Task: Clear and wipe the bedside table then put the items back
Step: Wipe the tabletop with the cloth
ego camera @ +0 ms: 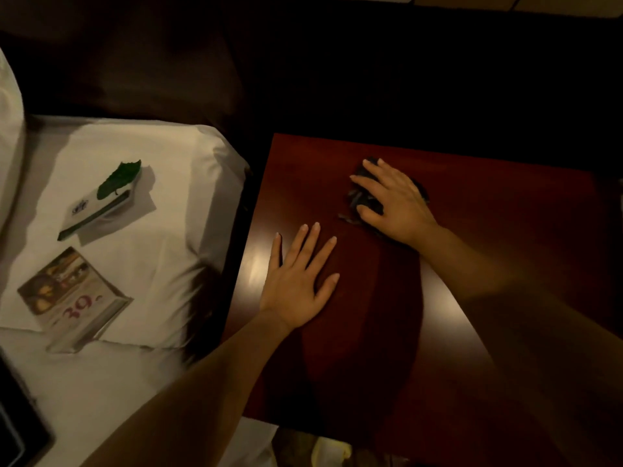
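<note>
The bedside table (505, 210) has a glossy dark red wooden top and fills the right half of the view. My left hand (300, 281) lies flat on it near the left edge, fingers spread, holding nothing. My right hand (392, 200) presses down on a dark crumpled cloth (362, 197) toward the back middle of the top. On the white bed to the left lie a white card with a green leaf (101, 200) and a clear stand with a printed "39" card (72, 296).
The white bed (141, 264) borders the table's left side. A dark flat object (17, 423) lies at the bed's lower left corner. A dark headboard and wall run behind the table. Something pale shows on the floor (330, 449) below the table's front edge.
</note>
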Demonstrator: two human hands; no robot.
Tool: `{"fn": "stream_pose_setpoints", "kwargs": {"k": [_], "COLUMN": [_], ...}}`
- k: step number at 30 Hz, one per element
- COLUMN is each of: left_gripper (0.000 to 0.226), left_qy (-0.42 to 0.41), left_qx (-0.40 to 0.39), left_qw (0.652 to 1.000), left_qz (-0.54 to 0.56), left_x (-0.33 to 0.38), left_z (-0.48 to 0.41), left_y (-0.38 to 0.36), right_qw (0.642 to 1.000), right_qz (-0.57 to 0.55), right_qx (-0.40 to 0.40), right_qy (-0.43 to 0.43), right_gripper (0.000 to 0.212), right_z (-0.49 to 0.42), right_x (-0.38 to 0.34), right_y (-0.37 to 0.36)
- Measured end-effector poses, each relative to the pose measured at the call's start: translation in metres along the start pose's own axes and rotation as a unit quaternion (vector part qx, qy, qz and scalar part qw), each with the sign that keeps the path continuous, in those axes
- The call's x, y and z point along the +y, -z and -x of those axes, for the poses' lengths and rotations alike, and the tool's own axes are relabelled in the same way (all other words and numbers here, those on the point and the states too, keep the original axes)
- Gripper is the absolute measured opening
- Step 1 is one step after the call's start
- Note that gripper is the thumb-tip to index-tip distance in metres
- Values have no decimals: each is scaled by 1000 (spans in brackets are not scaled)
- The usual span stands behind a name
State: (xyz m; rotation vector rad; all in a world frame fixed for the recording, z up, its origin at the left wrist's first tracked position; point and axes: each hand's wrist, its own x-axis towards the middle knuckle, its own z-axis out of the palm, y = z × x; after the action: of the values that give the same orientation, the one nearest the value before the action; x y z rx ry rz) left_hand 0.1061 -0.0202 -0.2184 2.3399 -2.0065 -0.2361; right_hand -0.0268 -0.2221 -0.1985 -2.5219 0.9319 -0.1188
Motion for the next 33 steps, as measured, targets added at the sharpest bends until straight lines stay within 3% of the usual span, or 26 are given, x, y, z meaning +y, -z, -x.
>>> {"fn": "stream_pose_setpoints", "kwargs": {"k": [12, 21, 26, 33], "left_gripper": [60, 50, 41, 36], "left_qy": [-31, 0, 107, 346], "left_qx": [11, 14, 61, 68], "left_qw": [998, 965, 941, 859], "left_qz": [51, 262, 314, 372], "left_x": [-9, -10, -26, -98], "left_z": [7, 106, 172, 254], "left_y": [-1, 13, 36, 90], "right_qw": [993, 992, 993, 976], "right_qz": [-13, -49, -72, -171], "right_qx": [65, 10, -36, -97], "right_qy": [-97, -115, -81, -96], "right_gripper": [58, 88, 74, 52], "right_z": [97, 160, 189, 189], "right_x": [-52, -145, -226, -335], "right_y": [-38, -83, -113, -128]}}
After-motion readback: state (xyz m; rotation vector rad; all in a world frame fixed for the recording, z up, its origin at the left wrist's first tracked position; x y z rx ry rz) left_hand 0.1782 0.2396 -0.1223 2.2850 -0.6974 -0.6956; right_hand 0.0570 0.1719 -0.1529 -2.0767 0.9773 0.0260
